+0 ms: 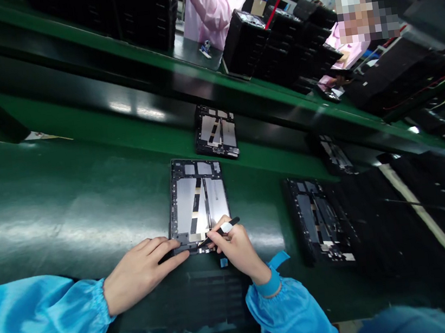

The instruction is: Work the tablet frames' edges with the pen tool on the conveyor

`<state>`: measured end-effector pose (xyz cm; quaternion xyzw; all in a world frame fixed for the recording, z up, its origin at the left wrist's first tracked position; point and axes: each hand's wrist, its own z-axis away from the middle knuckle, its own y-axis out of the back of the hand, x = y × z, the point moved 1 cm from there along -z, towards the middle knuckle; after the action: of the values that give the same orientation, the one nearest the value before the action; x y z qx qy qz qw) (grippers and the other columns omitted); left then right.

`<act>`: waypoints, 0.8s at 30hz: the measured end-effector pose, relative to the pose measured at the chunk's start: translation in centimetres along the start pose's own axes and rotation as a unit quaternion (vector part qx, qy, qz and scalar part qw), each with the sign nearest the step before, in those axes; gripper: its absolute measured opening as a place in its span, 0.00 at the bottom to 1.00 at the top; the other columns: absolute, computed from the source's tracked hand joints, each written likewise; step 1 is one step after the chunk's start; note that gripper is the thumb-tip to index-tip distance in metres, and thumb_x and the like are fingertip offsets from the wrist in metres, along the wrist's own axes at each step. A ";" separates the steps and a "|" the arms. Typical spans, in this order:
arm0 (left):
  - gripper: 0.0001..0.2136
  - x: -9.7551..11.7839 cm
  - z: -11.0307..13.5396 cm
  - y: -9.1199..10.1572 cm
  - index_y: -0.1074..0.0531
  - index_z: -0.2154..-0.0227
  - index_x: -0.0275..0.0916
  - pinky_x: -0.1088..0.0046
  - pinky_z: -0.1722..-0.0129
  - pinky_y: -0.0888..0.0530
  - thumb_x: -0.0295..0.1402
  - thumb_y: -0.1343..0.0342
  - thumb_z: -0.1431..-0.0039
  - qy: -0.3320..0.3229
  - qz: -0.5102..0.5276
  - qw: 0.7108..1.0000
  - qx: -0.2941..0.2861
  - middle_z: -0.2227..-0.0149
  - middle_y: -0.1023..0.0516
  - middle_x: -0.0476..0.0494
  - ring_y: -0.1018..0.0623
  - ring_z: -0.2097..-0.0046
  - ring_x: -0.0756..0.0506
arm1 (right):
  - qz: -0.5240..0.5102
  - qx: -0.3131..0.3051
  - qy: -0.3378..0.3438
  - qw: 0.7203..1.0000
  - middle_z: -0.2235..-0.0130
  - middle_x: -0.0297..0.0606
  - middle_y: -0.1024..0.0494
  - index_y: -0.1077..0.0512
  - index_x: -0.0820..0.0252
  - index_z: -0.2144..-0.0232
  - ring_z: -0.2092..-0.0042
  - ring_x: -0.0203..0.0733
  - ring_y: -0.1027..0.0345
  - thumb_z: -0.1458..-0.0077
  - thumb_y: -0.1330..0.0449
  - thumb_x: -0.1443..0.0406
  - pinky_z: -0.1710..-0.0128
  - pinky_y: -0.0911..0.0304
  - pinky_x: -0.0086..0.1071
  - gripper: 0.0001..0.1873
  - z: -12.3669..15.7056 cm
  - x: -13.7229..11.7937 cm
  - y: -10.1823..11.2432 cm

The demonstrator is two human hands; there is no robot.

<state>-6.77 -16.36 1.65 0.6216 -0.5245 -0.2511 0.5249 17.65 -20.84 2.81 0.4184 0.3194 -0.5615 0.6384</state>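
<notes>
On the green workbench (68, 208), the left hand (138, 273) lies flat, fingers pressing the near edge of an opened tablet chassis (198, 202), grey plates and ribbon cable exposed. The right hand (237, 249) pinches black tweezers (220, 231) at that same edge. Beyond the chassis lies a second tablet chassis (216, 132).

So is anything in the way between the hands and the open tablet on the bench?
Nothing visible: the left hand rests on the open tablet at its near edge, and the right hand touches a black tool to it.
</notes>
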 end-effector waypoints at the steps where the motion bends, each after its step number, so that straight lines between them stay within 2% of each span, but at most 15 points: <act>1: 0.19 -0.1 0.0 0.0 0.29 0.46 0.43 0.68 0.52 0.34 0.22 0.57 0.32 0.000 0.003 1.000 0.000 0.48 0.30 0.43 0.31 0.51 0.45 | 0.001 -0.001 -0.001 1.000 0.73 0.36 0.27 0.35 0.66 0.66 0.70 0.29 0.27 0.45 0.41 0.50 0.74 0.36 0.14 0.22 0.0 0.0 0.0; 7: 0.17 0.4 -1.1 0.1 0.28 0.47 0.44 0.67 0.56 0.32 0.26 0.56 0.32 0.008 0.013 1.000 -0.009 0.50 0.31 0.42 0.32 0.53 0.43 | 0.021 -0.001 0.004 1.000 0.73 0.36 0.28 0.34 0.66 0.66 0.70 0.29 0.28 0.44 0.42 0.50 0.74 0.36 0.16 0.23 0.1 -0.1 -0.1; 11: 0.16 0.9 -1.8 0.0 0.29 0.46 0.46 0.66 0.59 0.31 0.28 0.51 0.33 0.020 -0.006 1.000 -0.019 0.52 0.31 0.41 0.32 0.56 0.42 | 0.041 0.016 0.019 0.999 0.73 0.36 0.29 0.35 0.67 0.68 0.73 0.29 0.31 0.44 0.43 0.48 0.76 0.39 0.18 0.24 0.0 0.2 -0.2; 13: 0.17 0.6 -1.5 0.1 0.29 0.46 0.44 0.68 0.58 0.31 0.25 0.52 0.34 0.004 0.010 1.000 -0.017 0.50 0.30 0.41 0.31 0.56 0.43 | 0.012 0.087 0.039 0.995 0.72 0.37 0.29 0.36 0.67 0.70 0.72 0.28 0.32 0.46 0.42 0.47 0.73 0.36 0.19 0.26 -0.2 0.8 0.1; 15: 0.19 0.1 -1.0 0.2 0.30 0.46 0.42 0.69 0.54 0.32 0.22 0.56 0.34 -0.007 0.024 1.000 -0.011 0.45 0.32 0.42 0.31 0.52 0.45 | -0.031 0.210 0.070 0.975 0.68 0.39 0.29 0.37 0.67 0.70 0.67 0.28 0.30 0.47 0.41 0.46 0.65 0.32 0.21 0.27 -0.4 1.5 0.6; 16: 0.20 -0.1 -0.7 0.2 0.30 0.45 0.42 0.70 0.52 0.32 0.21 0.58 0.34 -0.010 0.027 1.000 -0.009 0.43 0.32 0.44 0.31 0.50 0.45 | -0.059 0.259 0.080 0.961 0.67 0.39 0.28 0.38 0.67 0.70 0.65 0.29 0.30 0.47 0.41 0.46 0.61 0.31 0.21 0.27 -0.6 1.7 0.8; 17: 0.20 -0.3 -0.4 0.3 0.30 0.45 0.42 0.70 0.50 0.33 0.20 0.58 0.34 -0.008 0.027 1.000 -0.004 0.41 0.33 0.45 0.31 0.49 0.45 | -0.090 0.281 0.081 0.952 0.66 0.39 0.28 0.39 0.66 0.69 0.63 0.29 0.30 0.47 0.41 0.45 0.58 0.31 0.22 0.27 -0.7 2.0 0.9; 18: 0.18 -0.4 -0.3 0.4 0.29 0.46 0.41 0.70 0.51 0.33 0.22 0.57 0.33 -0.004 0.028 1.000 0.005 0.42 0.32 0.46 0.30 0.50 0.46 | -0.126 0.274 0.072 0.951 0.66 0.39 0.27 0.39 0.66 0.68 0.64 0.29 0.30 0.48 0.40 0.45 0.58 0.31 0.23 0.28 -1.0 2.0 0.9; 21: 0.09 -0.3 -0.3 1.0 0.27 0.56 0.38 0.71 0.55 0.34 0.29 0.53 0.30 -0.004 0.047 0.997 0.053 0.51 0.25 0.48 0.29 0.57 0.48 | -0.208 0.194 0.045 0.958 0.66 0.37 0.27 0.39 0.65 0.66 0.65 0.29 0.32 0.52 0.37 0.44 0.62 0.32 0.23 0.31 -1.9 1.3 -0.7; 24: 0.13 -0.6 -0.2 1.8 0.28 0.58 0.35 0.70 0.59 0.35 0.37 0.55 0.28 -0.003 -0.001 0.996 0.087 0.59 0.25 0.46 0.29 0.59 0.47 | -0.217 0.132 0.035 0.967 0.61 0.40 0.25 0.31 0.67 0.62 0.61 0.28 0.31 0.54 0.37 0.42 0.59 0.33 0.20 0.33 -3.7 -0.5 -3.9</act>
<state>-7.51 -15.59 3.22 0.6647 -0.5457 -0.2068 0.4665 14.00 -17.37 0.93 0.4393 0.3474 -0.7089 0.4287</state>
